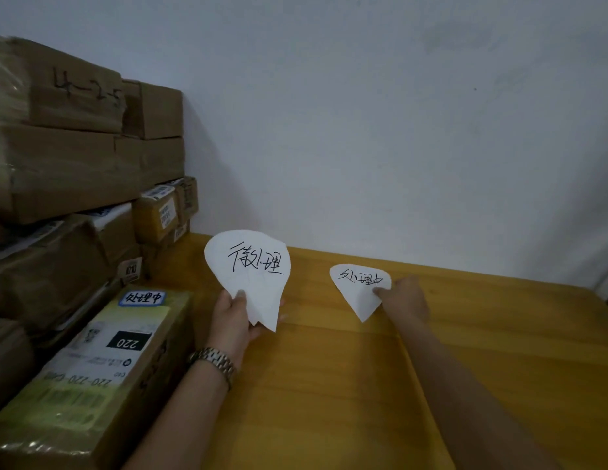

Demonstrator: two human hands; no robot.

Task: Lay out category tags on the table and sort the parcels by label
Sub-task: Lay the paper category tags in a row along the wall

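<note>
Showing the table (465, 368) with parcels (75, 171) stacked at its left, too overlapped to count. The left hand (233, 320) grips a sheaf (251, 266) of at least two tags by its point; the right hand (402, 300) pinches one tag (358, 290), lying leftward of its fingers (377, 291), point toward the person, near the table's far edge.

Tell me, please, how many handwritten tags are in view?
2 visible: the smaller tag rests on the table, touched by the right hand; the left hand holds the larger tag, perhaps hiding more.
</note>
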